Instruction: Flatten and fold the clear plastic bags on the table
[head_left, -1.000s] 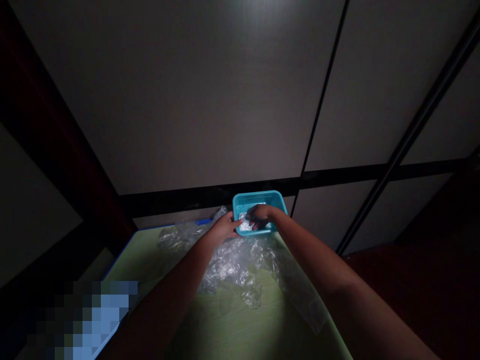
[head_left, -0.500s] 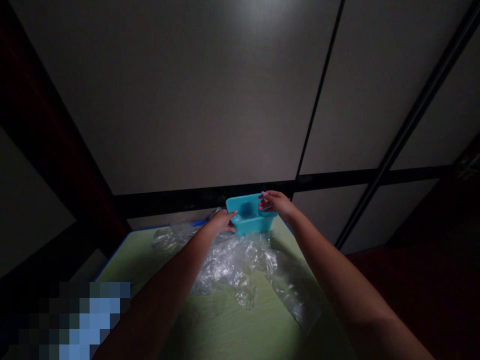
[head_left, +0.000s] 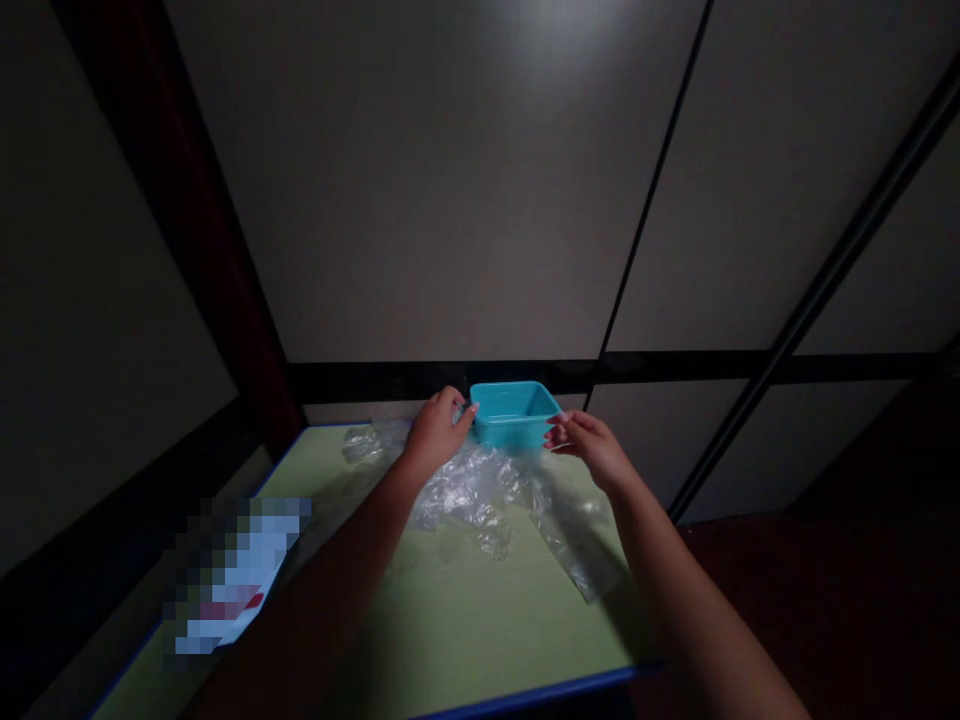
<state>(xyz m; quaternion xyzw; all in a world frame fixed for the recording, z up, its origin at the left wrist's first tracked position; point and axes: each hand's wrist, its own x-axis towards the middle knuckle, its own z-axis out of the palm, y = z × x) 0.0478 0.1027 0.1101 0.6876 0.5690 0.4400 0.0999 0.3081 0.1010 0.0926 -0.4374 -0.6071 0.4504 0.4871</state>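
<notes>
a turquoise container (head_left: pixel 516 434) is seen with its opening upward at the far edge of the green worktop (head_left: pixel 480 630), in front of the pale panels (head_left: pixel 450 220), and is flanked by both hands. the left hand (head_left: pixel 439 430) is placed at its left end, with the fingers curled and the thumb pointed toward the rim; the right hand (head_left: pixel 591 444) is held at its near right corner, fingers loosely bent. whether the container is gripped by either cannot be told. crumpled clear plastic (head_left: pixel 457 495) is spread over the worktop, and a pixelated item (head_left: pixel 255 570) is seen at the left edge.
</notes>
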